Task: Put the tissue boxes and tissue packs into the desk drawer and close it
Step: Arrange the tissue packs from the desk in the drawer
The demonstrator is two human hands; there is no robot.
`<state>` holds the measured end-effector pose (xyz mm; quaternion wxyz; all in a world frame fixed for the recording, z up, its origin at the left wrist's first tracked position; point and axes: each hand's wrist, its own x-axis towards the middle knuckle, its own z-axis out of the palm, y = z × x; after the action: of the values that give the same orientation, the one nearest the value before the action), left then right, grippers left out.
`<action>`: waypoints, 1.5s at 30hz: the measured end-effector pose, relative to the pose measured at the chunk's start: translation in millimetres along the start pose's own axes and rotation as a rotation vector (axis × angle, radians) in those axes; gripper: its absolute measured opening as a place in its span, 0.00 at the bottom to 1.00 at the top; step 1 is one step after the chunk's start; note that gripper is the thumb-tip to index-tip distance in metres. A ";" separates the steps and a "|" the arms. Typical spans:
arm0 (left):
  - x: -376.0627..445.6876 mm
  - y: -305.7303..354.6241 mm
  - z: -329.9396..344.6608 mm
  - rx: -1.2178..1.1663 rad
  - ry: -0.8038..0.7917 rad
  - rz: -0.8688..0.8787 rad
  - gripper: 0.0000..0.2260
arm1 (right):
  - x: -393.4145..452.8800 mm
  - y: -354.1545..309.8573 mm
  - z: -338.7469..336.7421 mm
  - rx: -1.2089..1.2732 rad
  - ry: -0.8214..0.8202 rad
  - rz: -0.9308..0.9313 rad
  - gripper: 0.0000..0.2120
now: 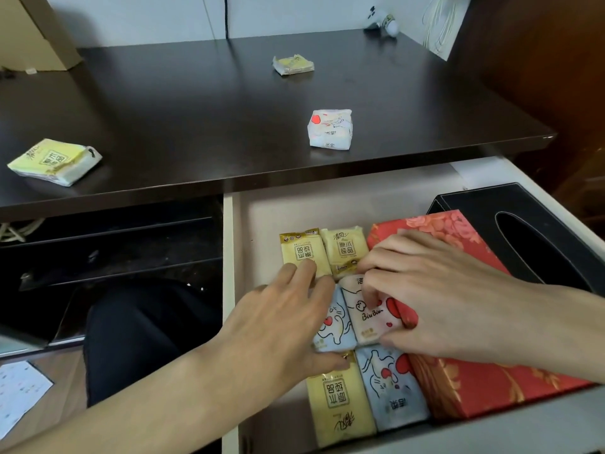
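Dark table (203, 126) spans the upper view; the white drawer (376, 198) beneath its right end stands pulled out.

In the drawer, right side: black tissue box (537, 231) with an oval slot, against the right wall. Red floral tissue box (474, 385) lies just left of it, touching.

Left of the red box, tissue packs lie flat in a two-wide block:
- far row: two yellow packs (322, 250);
- middle row: blue pack (334, 326) and pink "Biu Biu" pack (370, 317);
- near row: yellow pack (339, 401) and blue cartoon pack (391, 388).

Left hand (281, 322): palm down, fingers spread and loose, fingertips on the far-left yellow pack and the middle blue pack; nothing gripped.
Right hand (435, 296): over the red box, fingers curled onto the pink pack, thumb at its near edge, pinching it.

Still on the table, well apart from one another:
- white cartoon pack (330, 128), near the front edge above the drawer;
- yellow pack (54, 161), far left;
- small yellow pack (293, 64), toward the back.
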<state>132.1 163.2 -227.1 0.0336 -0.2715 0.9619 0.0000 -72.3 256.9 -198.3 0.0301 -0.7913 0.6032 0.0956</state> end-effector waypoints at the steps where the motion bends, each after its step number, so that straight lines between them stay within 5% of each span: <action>1: 0.3 -0.3 1.1 -0.002 -0.005 -0.004 0.35 | -0.8 0.7 0.4 0.021 0.020 0.000 0.21; 6: 0.7 -0.4 1.0 -0.003 -0.032 0.003 0.37 | -3.4 1.8 3.5 0.111 0.101 -0.039 0.21; 9: -0.8 -5.5 -6.8 -0.004 0.007 0.029 0.37 | 4.7 5.1 -13.0 0.310 0.192 -0.014 0.09; 17: 9.2 -76.4 -73.9 -0.081 0.323 -0.104 0.23 | 92.3 63.9 -73.0 0.518 0.525 0.164 0.04; 25: 21.3 -176.7 -92.8 -0.117 0.403 -0.407 0.20 | 154.9 90.4 -79.4 0.430 0.290 0.376 0.25; 35: -15.9 -239.2 -85.2 -0.159 0.464 -0.593 0.21 | 210.1 30.4 -85.6 0.428 0.376 0.237 0.26; 41: -35.4 -276.8 -78.3 -0.267 0.210 -0.746 0.20 | 214.0 22.2 -95.0 0.199 0.204 0.235 0.31; 45: -31.1 -275.5 -69.9 -0.354 0.235 -0.741 0.22 | 205.0 26.6 -96.5 0.102 0.197 0.255 0.25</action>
<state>297.9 -56.8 -150.3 -0.1257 -0.5985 0.7817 0.1220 -34.7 39.5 -140.4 -0.0015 -0.7114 0.7027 -0.0101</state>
